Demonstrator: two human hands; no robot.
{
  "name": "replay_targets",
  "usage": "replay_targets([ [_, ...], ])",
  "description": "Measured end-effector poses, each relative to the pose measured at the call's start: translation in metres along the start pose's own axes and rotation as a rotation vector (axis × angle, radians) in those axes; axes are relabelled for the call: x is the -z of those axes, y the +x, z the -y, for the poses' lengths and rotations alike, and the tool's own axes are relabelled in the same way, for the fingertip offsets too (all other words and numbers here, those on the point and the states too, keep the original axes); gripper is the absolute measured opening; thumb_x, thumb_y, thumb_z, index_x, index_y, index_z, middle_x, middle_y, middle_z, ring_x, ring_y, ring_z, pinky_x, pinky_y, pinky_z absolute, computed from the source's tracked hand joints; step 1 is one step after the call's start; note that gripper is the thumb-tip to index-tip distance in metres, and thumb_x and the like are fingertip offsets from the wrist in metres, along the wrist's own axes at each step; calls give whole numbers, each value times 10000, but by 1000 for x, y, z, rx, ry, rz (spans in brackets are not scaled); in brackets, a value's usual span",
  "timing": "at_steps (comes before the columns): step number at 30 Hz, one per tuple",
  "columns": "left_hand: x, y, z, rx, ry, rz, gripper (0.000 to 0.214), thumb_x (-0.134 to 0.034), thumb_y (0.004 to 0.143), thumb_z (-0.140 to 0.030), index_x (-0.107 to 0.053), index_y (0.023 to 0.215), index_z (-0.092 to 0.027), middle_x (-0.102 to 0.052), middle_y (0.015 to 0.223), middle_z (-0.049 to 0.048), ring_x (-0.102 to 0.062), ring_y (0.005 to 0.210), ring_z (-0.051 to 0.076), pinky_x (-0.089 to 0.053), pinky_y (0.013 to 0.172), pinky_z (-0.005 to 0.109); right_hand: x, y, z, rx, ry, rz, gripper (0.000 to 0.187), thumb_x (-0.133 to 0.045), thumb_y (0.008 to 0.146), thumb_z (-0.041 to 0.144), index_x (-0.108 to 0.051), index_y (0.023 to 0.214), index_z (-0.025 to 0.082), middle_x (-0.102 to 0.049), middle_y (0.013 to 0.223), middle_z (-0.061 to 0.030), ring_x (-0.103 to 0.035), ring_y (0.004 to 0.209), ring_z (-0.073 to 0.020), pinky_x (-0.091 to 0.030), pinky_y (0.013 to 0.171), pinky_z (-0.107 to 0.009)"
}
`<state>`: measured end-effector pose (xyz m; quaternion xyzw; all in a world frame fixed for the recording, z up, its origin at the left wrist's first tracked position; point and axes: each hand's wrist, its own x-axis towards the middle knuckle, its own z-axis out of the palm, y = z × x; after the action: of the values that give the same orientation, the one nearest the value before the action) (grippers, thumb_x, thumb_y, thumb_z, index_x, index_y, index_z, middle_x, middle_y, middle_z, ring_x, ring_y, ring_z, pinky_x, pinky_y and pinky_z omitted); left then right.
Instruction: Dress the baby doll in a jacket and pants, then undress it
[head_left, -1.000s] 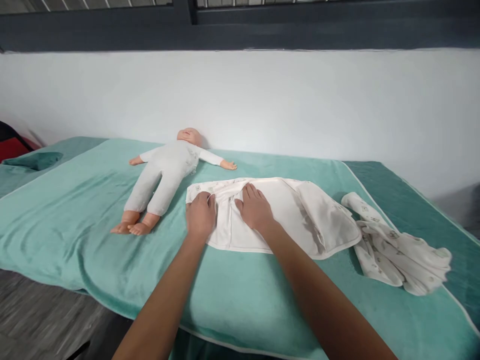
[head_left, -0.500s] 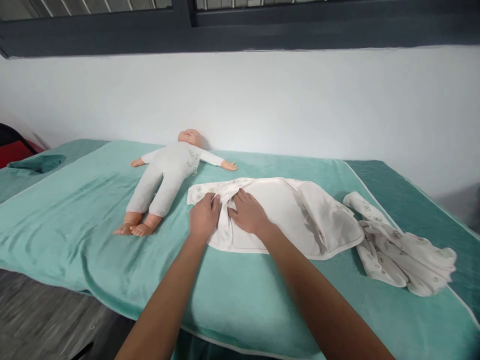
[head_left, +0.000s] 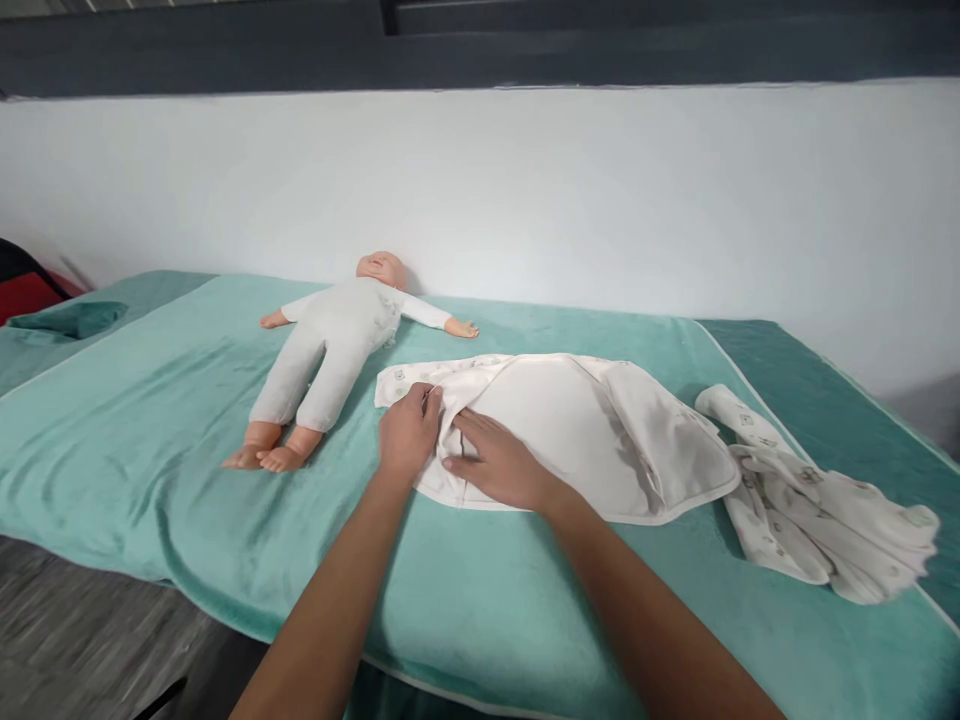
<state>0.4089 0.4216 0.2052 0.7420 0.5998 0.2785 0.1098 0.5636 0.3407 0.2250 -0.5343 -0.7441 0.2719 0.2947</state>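
A white baby top (head_left: 577, 425) with small prints lies spread, its plain inner side facing up. My left hand (head_left: 409, 430) is closed on a gathered fold at its left part, near the sleeve. Beside it, my right hand (head_left: 499, 458) rests with extended fingers on the cloth, the fingertips at the edge of that fold and partly hidden by it. A baby doll (head_left: 349, 320) in a white bodysuit lies on its back to the left, arms spread and bare feet toward me.
Teal cloth (head_left: 187, 400) covers the bed. Crumpled printed baby clothing (head_left: 832, 520) lies at the right, touching the top's edge. Behind the bed stands a white wall (head_left: 525, 200) under a dark window frame (head_left: 480, 50). A red and black item (head_left: 30, 285) is at the far left.
My right hand has slid down and slightly left along the fold, its fingertips lower on the cloth. My left hand keeps its hold. The camera view has shifted slightly.
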Motion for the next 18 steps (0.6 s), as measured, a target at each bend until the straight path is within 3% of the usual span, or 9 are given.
replay_targets([
  [4,0,0,-1,7,8,8,407,-336,1010,-483,-664,1051,-246,-766,950,69,-700,905,259,-416,690,309,14,4,-6,-235,566,-203,270,-550,929,386,-665,1103,215,-699,1253,-67,-634,1211,-208,-478,1091,-398],
  [7,0,0,-2,6,-14,8,387,-366,1001,-476,-668,1068,-243,-767,986,73,-700,938,266,-448,732,322,18,17,-13,-376,781,-335,155,-572,883,308,-618,982,199,-716,1153,-88,-677,1126,-205,-582,942,-363],
  [10,-1,-2,-1,-33,-113,-16,325,-437,976,-438,-659,1105,-238,-757,1075,67,-690,1017,265,-486,817,344,21,35,-19,-506,770,-335,159,-565,852,235,-550,1007,202,-706,1092,-93,-733,936,-195,-635,711,-317],
  [14,2,-6,1,-172,-313,-67,281,-488,934,-306,-633,1162,-229,-728,1178,40,-661,1116,210,-503,948,328,24,56,-26,-570,669,-339,238,-547,830,202,-506,1064,200,-693,1005,-75,-711,621,-151,-594,518,-272],
  [18,6,-8,2,-304,-412,-99,378,-416,918,-183,-579,1254,-239,-649,1353,33,-595,1248,169,-492,1030,314,20,59,-29,-510,589,-389,324,-562,827,239,-525,1149,219,-657,1143,-67,-695,623,-122,-561,473,-226],
])
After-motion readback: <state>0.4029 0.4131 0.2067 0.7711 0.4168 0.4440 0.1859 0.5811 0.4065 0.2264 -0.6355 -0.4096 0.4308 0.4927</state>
